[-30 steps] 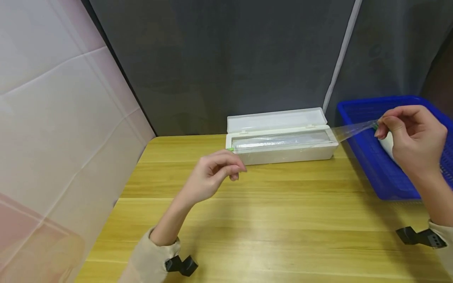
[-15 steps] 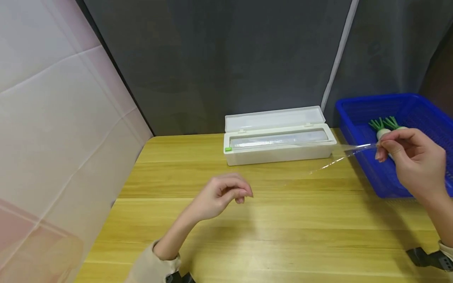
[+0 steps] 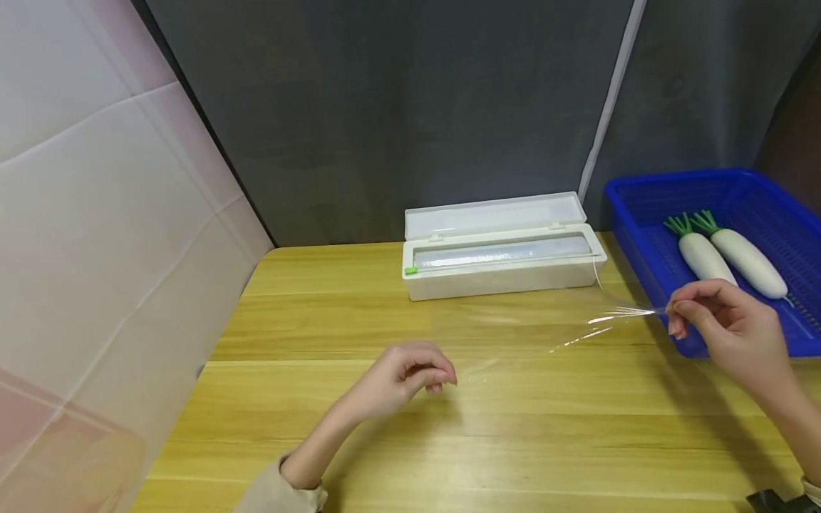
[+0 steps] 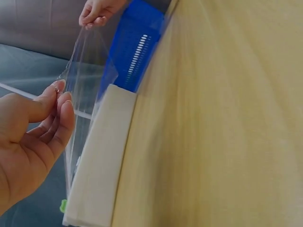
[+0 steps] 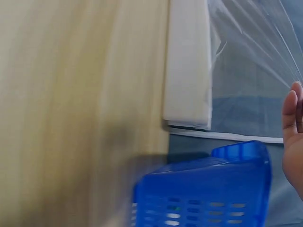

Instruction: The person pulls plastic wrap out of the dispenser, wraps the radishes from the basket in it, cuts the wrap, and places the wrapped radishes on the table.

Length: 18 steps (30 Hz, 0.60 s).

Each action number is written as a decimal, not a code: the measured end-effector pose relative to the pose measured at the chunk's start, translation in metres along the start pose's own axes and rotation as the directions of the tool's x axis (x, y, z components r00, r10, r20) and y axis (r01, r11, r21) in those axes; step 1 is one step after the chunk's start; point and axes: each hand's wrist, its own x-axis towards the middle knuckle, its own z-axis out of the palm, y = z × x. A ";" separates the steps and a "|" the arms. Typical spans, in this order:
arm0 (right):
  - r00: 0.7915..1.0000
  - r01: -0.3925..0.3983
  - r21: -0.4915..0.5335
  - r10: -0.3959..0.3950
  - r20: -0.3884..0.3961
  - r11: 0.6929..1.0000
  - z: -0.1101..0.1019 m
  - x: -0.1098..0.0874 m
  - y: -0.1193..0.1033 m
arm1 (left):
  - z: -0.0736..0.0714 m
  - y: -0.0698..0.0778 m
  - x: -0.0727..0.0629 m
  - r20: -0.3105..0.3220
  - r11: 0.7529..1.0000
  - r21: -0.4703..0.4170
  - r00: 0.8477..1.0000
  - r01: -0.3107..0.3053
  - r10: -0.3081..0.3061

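Observation:
Clear plastic wrap stretches from a white wrap dispenser box toward the front of the wooden table. My left hand pinches one corner of the film between thumb and fingertips, as the left wrist view also shows. The other corner is pinched by my right hand, where the film gathers into bright creases, in front of the blue basket. Inside the box, under its raised lid, lies the film roll. A green slider sits at the box's left end.
A blue plastic basket stands on the right, holding two white radishes with green tops. A dark grey panel rises behind the table, and a pale patterned sheet hangs on the left.
Both hands have come down and toward the front of the table, drawing more film out of the box. The right hand no longer covers the radishes.

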 end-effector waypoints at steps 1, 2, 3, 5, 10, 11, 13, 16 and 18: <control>1.000 -0.019 -0.032 0.020 0.010 0.999 0.000 -0.003 0.001 | 0.001 -0.001 -0.001 0.005 1.000 0.000 1.000 0.012 -0.012; 0.999 -0.031 -0.047 0.033 0.023 0.998 0.000 -0.006 0.002 | 0.001 -0.002 -0.002 0.008 1.000 0.002 1.000 0.023 -0.023; 0.998 -0.045 -0.088 0.048 0.033 0.995 0.000 -0.008 0.003 | 0.002 -0.002 -0.003 0.011 0.999 0.006 0.999 0.034 -0.035; 0.996 -0.069 -0.160 0.078 0.051 0.985 0.001 -0.013 0.003 | 0.002 -0.004 -0.005 0.010 0.998 0.017 0.998 0.057 -0.058; 0.989 -0.074 -0.271 0.106 0.106 0.960 0.005 -0.019 0.003 | 0.002 -0.007 -0.013 -0.004 0.994 0.036 0.995 0.103 -0.103; 0.988 -0.066 -0.281 0.102 0.117 0.957 0.005 -0.020 0.003 | 0.002 -0.007 -0.015 -0.007 0.993 0.038 0.994 0.110 -0.110; 0.986 -0.053 -0.287 0.096 0.138 0.957 0.007 -0.022 0.004 | 0.001 -0.009 -0.017 -0.011 0.992 0.042 0.993 0.120 -0.120; 0.980 -0.042 -0.267 0.092 0.176 0.963 0.008 -0.026 0.006 | 0.001 -0.011 -0.019 -0.014 0.990 0.053 0.991 0.130 -0.130; 0.974 -0.046 -0.244 0.097 0.204 0.969 0.008 -0.030 0.009 | 0.001 -0.012 -0.021 -0.014 0.989 0.062 0.991 0.134 -0.134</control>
